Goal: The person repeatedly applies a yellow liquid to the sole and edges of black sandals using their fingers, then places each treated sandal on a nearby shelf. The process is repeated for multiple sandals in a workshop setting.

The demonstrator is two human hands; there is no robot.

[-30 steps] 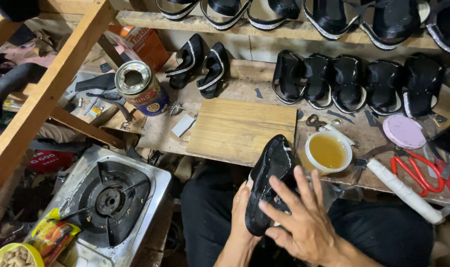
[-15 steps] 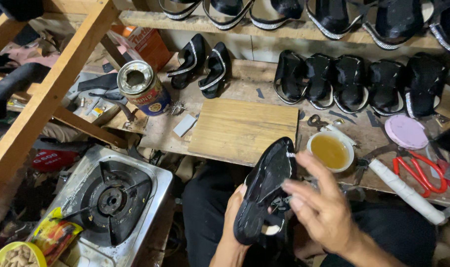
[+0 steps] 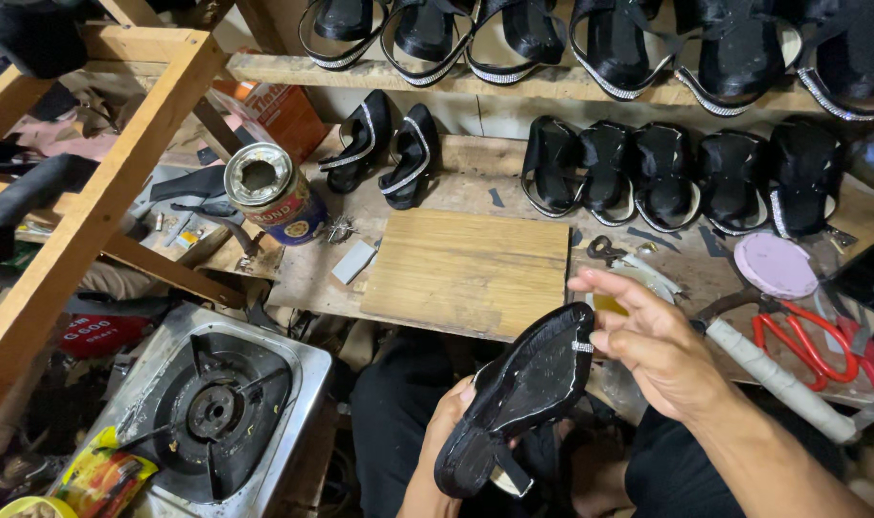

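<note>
Lower centre of the frame: the left hand (image 3: 444,432) cups a black sandal (image 3: 519,393) from beneath, fingers closed around its heel end, tilting the glossy underside up toward the camera, apparently so that face can be worked. The right hand (image 3: 653,341) hovers just beside the toe, fingers spread and holding nothing, above the wooden bench (image 3: 466,269).

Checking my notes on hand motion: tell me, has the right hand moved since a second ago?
Yes. The right hand has lifted off the black sandal toward the glue bowl on the bench.
</note>
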